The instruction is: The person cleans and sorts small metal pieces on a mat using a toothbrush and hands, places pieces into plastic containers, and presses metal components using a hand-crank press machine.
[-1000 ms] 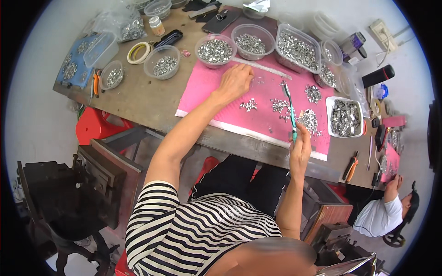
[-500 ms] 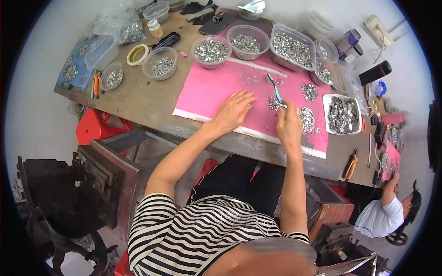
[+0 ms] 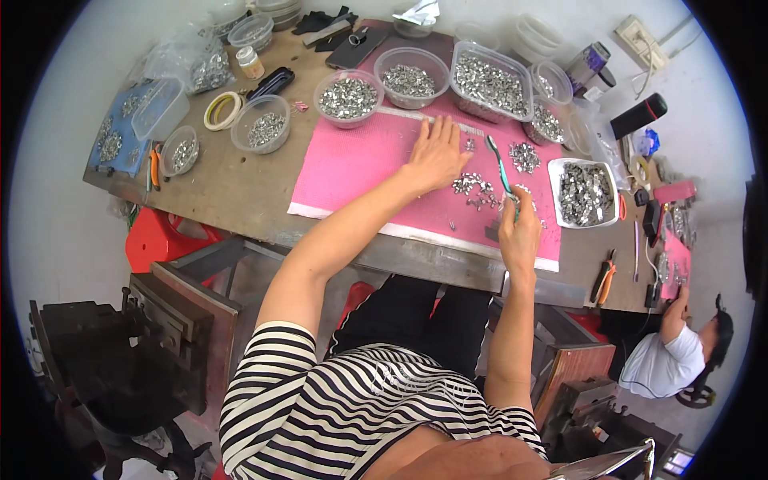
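Pink mat [image 3: 344,170] bears close-set metal piles [image 3: 525,158], liable to mix if the outspread left hand [image 3: 436,157] or toothbrush [image 3: 502,166] gripped by the right hand [image 3: 520,230] strays.

Metal pieces [image 3: 474,190] on mat [image 3: 344,176], bowls [image 3: 406,102] behind, tray [image 3: 557,196] at right

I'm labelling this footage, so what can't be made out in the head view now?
- Head view: whatever lies beneath the left hand, covered by its palm and fingers.
- Head view: part of the handle of the toothbrush, covered by the right hand.
- Head view: exact shapes of the loose silver pieces, too small.
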Available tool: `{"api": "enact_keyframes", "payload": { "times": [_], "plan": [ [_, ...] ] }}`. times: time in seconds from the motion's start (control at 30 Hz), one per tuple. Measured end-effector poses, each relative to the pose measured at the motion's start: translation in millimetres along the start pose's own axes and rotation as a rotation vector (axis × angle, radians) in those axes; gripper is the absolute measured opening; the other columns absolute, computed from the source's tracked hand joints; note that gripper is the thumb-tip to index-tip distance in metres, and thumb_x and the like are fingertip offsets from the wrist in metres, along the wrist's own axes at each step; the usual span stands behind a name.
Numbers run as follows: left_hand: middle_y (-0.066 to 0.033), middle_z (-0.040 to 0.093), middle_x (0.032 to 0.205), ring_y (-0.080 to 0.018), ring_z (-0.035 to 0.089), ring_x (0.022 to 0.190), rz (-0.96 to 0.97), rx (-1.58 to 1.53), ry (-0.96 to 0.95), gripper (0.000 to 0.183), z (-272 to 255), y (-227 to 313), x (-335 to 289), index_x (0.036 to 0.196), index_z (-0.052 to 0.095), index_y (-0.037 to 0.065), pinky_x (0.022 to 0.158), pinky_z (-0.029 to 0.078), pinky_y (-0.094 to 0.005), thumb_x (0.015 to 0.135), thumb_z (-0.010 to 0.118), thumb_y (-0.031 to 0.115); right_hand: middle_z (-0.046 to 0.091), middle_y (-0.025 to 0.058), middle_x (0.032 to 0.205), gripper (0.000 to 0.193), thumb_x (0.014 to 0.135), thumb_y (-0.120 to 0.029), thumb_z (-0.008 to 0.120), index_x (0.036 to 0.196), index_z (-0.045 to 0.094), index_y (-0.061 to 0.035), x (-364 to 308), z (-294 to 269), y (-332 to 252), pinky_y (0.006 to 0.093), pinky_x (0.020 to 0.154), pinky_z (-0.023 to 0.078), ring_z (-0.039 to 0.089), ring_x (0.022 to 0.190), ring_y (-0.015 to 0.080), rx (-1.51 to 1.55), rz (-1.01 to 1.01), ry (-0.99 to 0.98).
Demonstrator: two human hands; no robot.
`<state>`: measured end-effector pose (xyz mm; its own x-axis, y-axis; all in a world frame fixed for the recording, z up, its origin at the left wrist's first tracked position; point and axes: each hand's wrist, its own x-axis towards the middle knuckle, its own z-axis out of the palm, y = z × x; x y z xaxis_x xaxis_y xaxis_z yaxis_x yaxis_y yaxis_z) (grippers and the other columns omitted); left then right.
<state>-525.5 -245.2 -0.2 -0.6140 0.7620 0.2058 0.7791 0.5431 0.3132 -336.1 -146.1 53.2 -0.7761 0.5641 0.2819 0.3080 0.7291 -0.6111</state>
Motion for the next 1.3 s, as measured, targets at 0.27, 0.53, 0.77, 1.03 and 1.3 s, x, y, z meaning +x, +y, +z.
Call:
{"api": "enact_keyframes", "payload": {
  "times": [0.27, 0.53, 0.77, 1.03, 1.3],
  "plan": [
    [-0.0311, 0.028, 0.151, -0.0433, 0.023, 0.143, 0.088, -0.161, 0.065, 0.07, -19, 17, -35, 0.143, 0.028, -0.013, 0.116, 0.014, -0.057, 0.101, 0.039, 0.042, 0.066, 0.0232, 0.086, 0.026, 0.097, -0.009, 0.052, 0.121, 0.058, -0.0018, -12, -15, -32, 0.0431, 0.063, 0.048, 0.066, 0.07, 0.0351, 0.021, 0.11, -0.054],
    [-0.0284, 0.032, 0.15, -0.0417, 0.026, 0.142, 0.048, -0.179, 0.062, 0.065, -33, 0, -135, 0.142, 0.034, -0.01, 0.116, 0.018, -0.0554, 0.1, 0.044, 0.038, 0.068, 0.0237, 0.092, 0.033, 0.092, -0.007, 0.052, 0.125, 0.054, -0.0045, -17, 38, -44, 0.0505, 0.067, 0.052, 0.067, 0.078, 0.0416, -0.171, -0.205, -0.09],
    [-0.0291, 0.031, 0.15, -0.043, 0.028, 0.141, -0.035, -0.216, 0.237, 0.062, -42, -36, -112, 0.143, 0.032, -0.01, 0.116, 0.019, -0.0547, 0.097, 0.051, 0.027, 0.066, 0.0259, 0.087, 0.038, 0.09, -0.011, 0.052, 0.127, 0.052, -0.0036, -26, 62, -68, 0.0549, 0.059, 0.052, 0.066, 0.068, 0.0453, -0.332, -0.203, -0.12],
    [-0.0308, 0.033, 0.148, -0.0452, 0.03, 0.139, -0.06, -0.164, 0.189, 0.073, -24, -56, -72, 0.148, 0.02, -0.008, 0.115, 0.02, -0.0559, 0.094, 0.055, 0.026, 0.066, 0.0241, 0.081, 0.035, 0.091, -0.011, 0.054, 0.125, 0.052, -0.0035, 3, 69, -57, 0.0535, 0.057, 0.052, 0.066, 0.067, 0.0434, -0.231, -0.224, -0.049],
    [-0.029, 0.041, 0.144, -0.0429, 0.035, 0.137, -0.043, -0.229, 0.221, 0.074, -21, -55, -73, 0.15, 0.016, -0.005, 0.114, 0.022, -0.0562, 0.094, 0.054, 0.024, 0.066, 0.0237, 0.087, 0.033, 0.091, -0.013, 0.055, 0.122, 0.052, -0.0039, -11, 73, -71, 0.0516, 0.056, 0.053, 0.065, 0.066, 0.0436, -0.311, -0.302, -0.129]
  ]
}}
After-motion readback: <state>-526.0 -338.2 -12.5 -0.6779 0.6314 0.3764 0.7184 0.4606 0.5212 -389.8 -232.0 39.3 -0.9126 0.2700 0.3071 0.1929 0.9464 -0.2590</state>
